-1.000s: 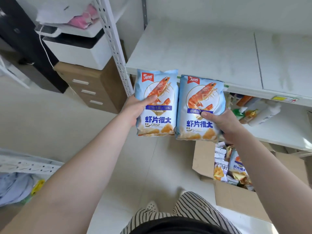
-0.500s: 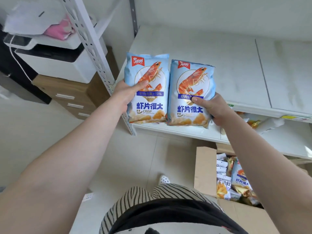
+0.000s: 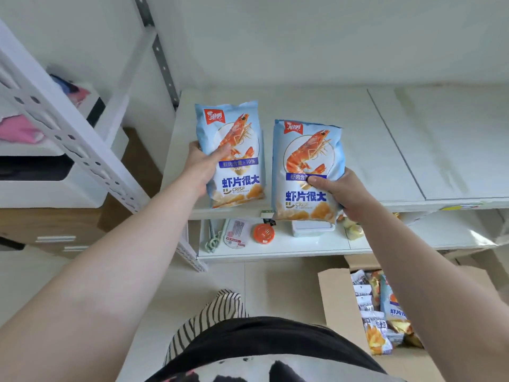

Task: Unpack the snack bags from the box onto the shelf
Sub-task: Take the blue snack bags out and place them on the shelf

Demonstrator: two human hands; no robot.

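Striped trouser leg (image 3: 212, 310): lowest in view, on pale floor tile

Cardboard box (image 3: 337, 301): open, on the floor at lower right, holding mixed snack bags (image 3: 377, 312), one in the same blue shrimp design

Right hand (image 3: 341, 193): thumb across the front, fingers curled behind the right shrimp-crisp bag (image 3: 307, 166); bag upright, its lower edge overhanging the front edge of the white shelf (image 3: 385, 150)

Left hand (image 3: 202, 166): thumb on the front, fingers wrapped round the left edge of the left shrimp-crisp bag (image 3: 234, 153); bag upright over the shelf's left end, slightly farther back; whether it touches the board cannot be told

Lower shelf (image 3: 303, 244): orange round lid (image 3: 264, 234), clear container (image 3: 312, 231), green cord (image 3: 214, 241)

Beyond, left: perforated white upright (image 3: 82, 150), wooden drawer unit (image 3: 55, 230)
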